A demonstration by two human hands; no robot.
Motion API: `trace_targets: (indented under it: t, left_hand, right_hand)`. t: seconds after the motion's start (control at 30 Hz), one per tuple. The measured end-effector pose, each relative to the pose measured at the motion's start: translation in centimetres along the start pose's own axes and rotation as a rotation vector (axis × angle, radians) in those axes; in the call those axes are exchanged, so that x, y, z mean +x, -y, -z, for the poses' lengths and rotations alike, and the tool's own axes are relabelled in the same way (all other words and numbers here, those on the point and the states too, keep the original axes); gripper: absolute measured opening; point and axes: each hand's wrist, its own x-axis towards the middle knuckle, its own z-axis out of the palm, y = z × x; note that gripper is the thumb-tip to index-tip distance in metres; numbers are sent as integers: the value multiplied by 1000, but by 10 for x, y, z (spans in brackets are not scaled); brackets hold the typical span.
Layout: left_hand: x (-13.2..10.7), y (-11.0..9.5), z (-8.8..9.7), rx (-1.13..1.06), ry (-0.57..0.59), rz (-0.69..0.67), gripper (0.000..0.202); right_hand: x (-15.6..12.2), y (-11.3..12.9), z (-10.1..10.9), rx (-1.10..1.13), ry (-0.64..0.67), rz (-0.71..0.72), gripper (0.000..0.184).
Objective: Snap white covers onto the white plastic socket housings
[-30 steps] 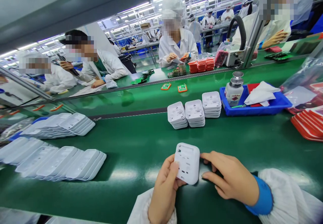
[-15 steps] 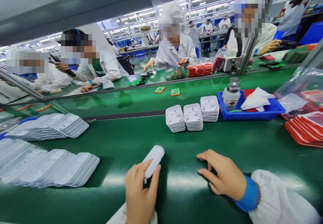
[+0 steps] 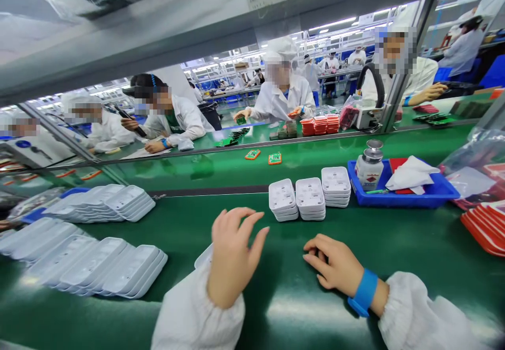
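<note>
My left hand (image 3: 239, 252) hovers over the green bench, its fingers apart and nothing between them. Behind its wrist a white plastic casing (image 3: 202, 258) lies on the bench, mostly hidden by the hand and sleeve. My right hand (image 3: 335, 264), with a blue band at the wrist, rests low over the bench to the right. Its fingers are loosely bent and hold nothing I can see. Past both hands stand short stacks of small white plastic housings (image 3: 310, 195). Larger white plastic shells (image 3: 132, 271) lie in overlapping rows on the left.
A blue tray (image 3: 410, 200) at the back right carries a pump bottle (image 3: 370, 168) and white wipes (image 3: 412, 173). Red plastic parts (image 3: 485, 229) are stacked at the right edge. Two circuit boards in orange frames (image 3: 275, 158) lie on the green belt (image 3: 197, 171). Co-workers sit beyond.
My left hand has let go of the white casing, which now lies on the bench, and has moved up and forward. My right hand's fingers have drawn closer together. The view has tilted upward.
</note>
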Motion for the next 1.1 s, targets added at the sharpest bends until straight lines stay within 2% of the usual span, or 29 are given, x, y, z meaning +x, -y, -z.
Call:
trace_targets:
  t: [0.13, 0.23, 0.3, 0.4, 0.43, 0.5, 0.53, 0.6, 0.67, 0.7, 0.77, 0.83, 0.93, 1.03, 1.1]
  left_hand:
    - [36, -27, -36, -187, -7, -23, 21]
    - [41, -26, -61, -323, -35, 10, 9]
    - [38, -21, -68, -387, -43, 14, 9]
    - [30, -16, -61, -503, -66, 38, 8]
    - [27, -15, -55, -601, -71, 90, 9]
    - [23, -15, -40, -957, -31, 275, 12]
    - [22, -14, -32, -1197, 26, 386, 13]
    - [18, -13, -22, -1621, 194, 524, 16]
    - [13, -13, -19, -1851, 360, 548, 21]
    - [11, -14, -20, -1903, 428, 555, 22]
    - [8, -19, -26, -1919, 533, 607, 21]
    - [5, -25, -34, -1868, 580, 696, 20]
    - [3, -32, -44, -1705, 528, 776, 20]
    - [0, -36, -48, -1551, 452, 706, 20]
    - [-3, -40, -50, -1523, 454, 672, 26]
  right_hand:
    - [-8, -1, 4, -12, 27, 45, 10]
    - [-15, -2, 7, -37, 50, 70, 11]
    - [-17, -2, 8, -53, 67, 82, 10]
    - [-18, -3, 8, -44, 75, 86, 12]
    - [-18, -3, 8, -26, 71, 72, 15]
    - [-19, -3, 7, 51, 64, 10, 27]
    - [-18, -3, 7, 110, 62, -30, 34]
    - [-18, -2, 6, 263, 57, -108, 49]
    - [-17, 1, 7, 412, 55, -151, 57]
    - [-17, 2, 7, 458, 50, -156, 55]
    - [-17, 6, 10, 468, 25, -147, 37]
    - [-17, 10, 13, 396, -44, -137, 21]
    - [-17, 11, 15, 309, -178, -142, 16]
    - [-16, 10, 15, 278, -252, -133, 13]
    - [-15, 9, 15, 240, -268, -108, 11]
